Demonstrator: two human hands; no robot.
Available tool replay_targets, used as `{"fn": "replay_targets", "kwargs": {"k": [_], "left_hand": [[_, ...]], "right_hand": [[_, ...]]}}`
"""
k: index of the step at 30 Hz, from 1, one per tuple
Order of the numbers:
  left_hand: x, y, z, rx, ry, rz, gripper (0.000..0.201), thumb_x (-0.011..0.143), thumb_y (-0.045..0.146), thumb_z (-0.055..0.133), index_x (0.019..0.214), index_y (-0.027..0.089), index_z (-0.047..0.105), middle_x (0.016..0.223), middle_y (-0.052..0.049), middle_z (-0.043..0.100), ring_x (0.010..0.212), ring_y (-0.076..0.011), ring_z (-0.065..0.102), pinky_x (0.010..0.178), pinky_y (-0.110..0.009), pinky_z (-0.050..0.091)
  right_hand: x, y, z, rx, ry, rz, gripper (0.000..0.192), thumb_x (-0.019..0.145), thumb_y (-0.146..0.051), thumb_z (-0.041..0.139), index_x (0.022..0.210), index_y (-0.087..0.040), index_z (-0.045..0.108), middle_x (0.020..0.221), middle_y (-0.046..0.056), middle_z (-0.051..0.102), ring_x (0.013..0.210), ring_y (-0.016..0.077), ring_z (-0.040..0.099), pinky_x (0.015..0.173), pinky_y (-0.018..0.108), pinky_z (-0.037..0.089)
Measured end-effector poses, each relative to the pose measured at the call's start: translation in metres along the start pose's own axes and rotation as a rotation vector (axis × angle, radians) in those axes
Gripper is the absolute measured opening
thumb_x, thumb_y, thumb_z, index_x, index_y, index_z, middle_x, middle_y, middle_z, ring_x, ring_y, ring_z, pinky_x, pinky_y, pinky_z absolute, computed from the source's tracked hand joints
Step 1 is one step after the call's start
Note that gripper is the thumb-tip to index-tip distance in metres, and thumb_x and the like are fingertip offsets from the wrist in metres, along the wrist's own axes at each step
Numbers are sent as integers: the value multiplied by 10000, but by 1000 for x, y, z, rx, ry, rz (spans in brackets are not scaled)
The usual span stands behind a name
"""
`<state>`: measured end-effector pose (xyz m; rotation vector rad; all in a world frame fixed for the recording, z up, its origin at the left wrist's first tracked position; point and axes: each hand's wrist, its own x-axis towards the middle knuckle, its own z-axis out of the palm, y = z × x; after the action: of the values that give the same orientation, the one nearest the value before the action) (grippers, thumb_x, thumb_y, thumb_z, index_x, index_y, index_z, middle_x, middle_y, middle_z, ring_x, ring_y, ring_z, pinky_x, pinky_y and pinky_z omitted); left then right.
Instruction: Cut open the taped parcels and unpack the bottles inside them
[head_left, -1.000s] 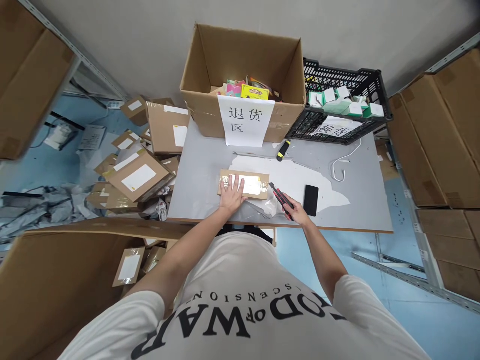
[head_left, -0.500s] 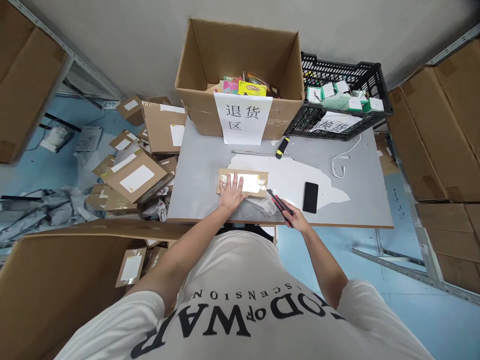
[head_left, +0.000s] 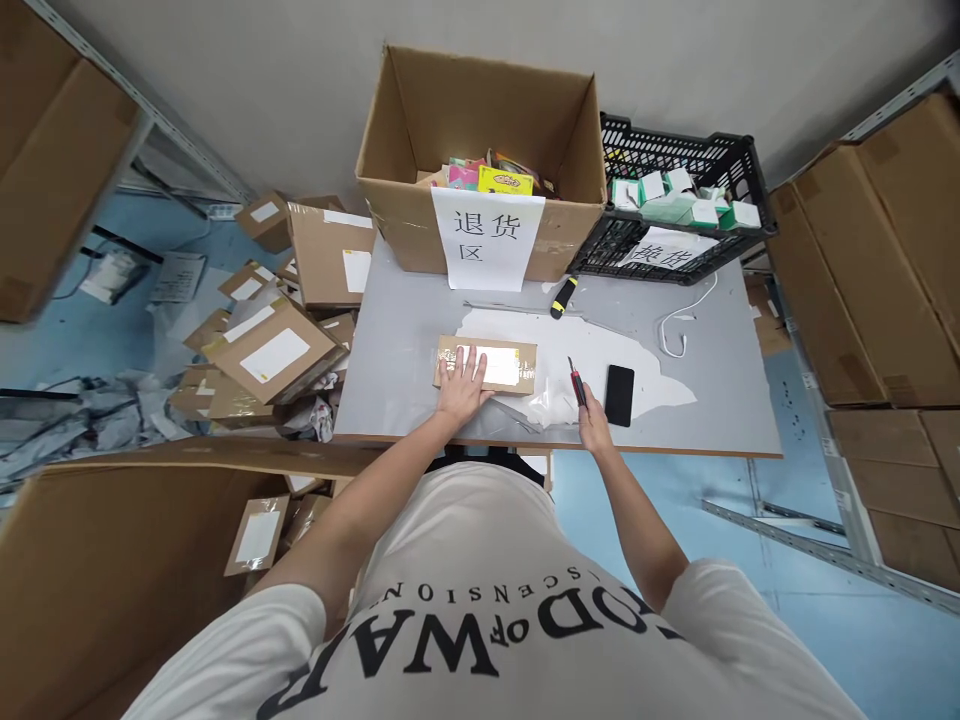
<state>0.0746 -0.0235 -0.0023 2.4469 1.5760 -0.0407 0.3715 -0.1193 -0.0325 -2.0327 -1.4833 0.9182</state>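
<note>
A small taped cardboard box (head_left: pixel 526 362) with a white label lies on the grey table (head_left: pixel 390 330). My left hand (head_left: pixel 460 390) rests on its left part, fingers spread flat. To the right of the box, my right hand (head_left: pixel 594 422) is closed around a red and black utility knife (head_left: pixel 577 386), its tip pointing away from me. Just right of that hand lies a black phone (head_left: pixel 619 396). Clear crumpled plastic (head_left: pixel 551 404) sits between the box and the knife.
A large open carton (head_left: pixel 405 225) with a paper sign and colourful packs stands at the back. Beside it is a black crate (head_left: pixel 675 262) of green-white boxes. A yellow-black tool (head_left: pixel 564 297) and a white cable (head_left: pixel 663 335) lie on the table. Parcels (head_left: pixel 274 355) pile up left.
My right hand has moved slightly right and turned the utility knife, so it now points more straight away from me. My left hand stays on the box.
</note>
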Motion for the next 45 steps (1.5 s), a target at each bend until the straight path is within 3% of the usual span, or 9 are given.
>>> {"fn": "replay_targets", "kwargs": {"k": [6, 15, 20, 23, 27, 30, 32, 40, 45], "left_hand": [[-6, -4, 0, -13, 34, 62, 721, 915, 444, 371, 1496, 100, 116, 1560, -156, 103, 1444, -309, 29, 1132, -582, 16], [-27, -13, 0, -15, 30, 167, 699, 903, 384, 390, 1484, 72, 158, 1560, -131, 142, 1448, -260, 50, 1165, -461, 80], [-43, -17, 2, -1, 34, 171, 683, 906, 383, 376, 1481, 74, 173, 1550, -148, 182, 1444, -272, 93, 1157, -478, 99], [-46, -17, 2, -7, 41, 177, 668, 906, 373, 374, 1476, 74, 194, 1546, -148, 198, 1442, -268, 113, 1156, -476, 102], [-45, -17, 2, -35, 45, 173, 692, 894, 420, 389, 1473, 86, 210, 1548, -140, 197, 1442, -266, 118, 1156, -477, 105], [-45, -18, 2, -51, 44, 173, 729, 882, 473, 397, 1473, 87, 215, 1545, -145, 206, 1440, -272, 125, 1158, -477, 96], [-45, -18, 1, -57, 35, 185, 749, 873, 495, 400, 1472, 84, 218, 1544, -147, 206, 1440, -271, 124, 1160, -469, 94], [-45, -18, 2, -56, 12, 183, 859, 820, 540, 450, 1482, 78, 158, 1557, -156, 151, 1445, -285, 74, 1157, -473, 92], [-47, -19, 2, -69, -9, 196, 903, 797, 549, 483, 1486, 82, 132, 1560, -157, 134, 1445, -294, 64, 1153, -477, 89]], "right_hand": [[33, -21, 49, -452, 26, 262, 684, 864, -234, 361, 1502, -278, 121, 1312, 149, 389, 1133, 288, 478, 965, 414, 370], [45, -21, 75, -607, -92, 337, 664, 895, -246, 336, 1508, -217, 84, 1293, 164, 393, 1143, 284, 465, 935, 352, 376], [41, -21, 73, -618, -29, 273, 614, 900, -299, 351, 1486, -193, 205, 1289, 185, 401, 1180, 321, 418, 937, 441, 371], [46, -34, 58, -569, 117, 190, 574, 905, -339, 350, 1454, -182, 287, 1352, 207, 358, 1213, 351, 377, 939, 506, 355], [66, -82, 35, -491, 291, -176, 591, 928, -382, 308, 1468, -156, 231, 1417, 215, 325, 1270, 337, 335, 981, 511, 322], [84, -127, 33, -595, 9, -618, 660, 899, -467, 419, 1461, -161, 258, 1471, 190, 310, 1320, 325, 300, 1029, 469, 290], [93, -149, 40, -681, -155, -742, 632, 901, -461, 438, 1443, -169, 298, 1479, 180, 323, 1324, 323, 312, 1029, 466, 290], [103, -167, 55, -795, -358, -674, 497, 930, -174, 312, 1421, -88, 318, 1463, 217, 343, 1290, 329, 383, 1049, 492, 275], [130, -191, 35, -865, -531, -600, 369, 952, -259, 343, 1243, -93, 497, 1109, 194, 639, 1012, 278, 605, 864, 361, 426]]}}
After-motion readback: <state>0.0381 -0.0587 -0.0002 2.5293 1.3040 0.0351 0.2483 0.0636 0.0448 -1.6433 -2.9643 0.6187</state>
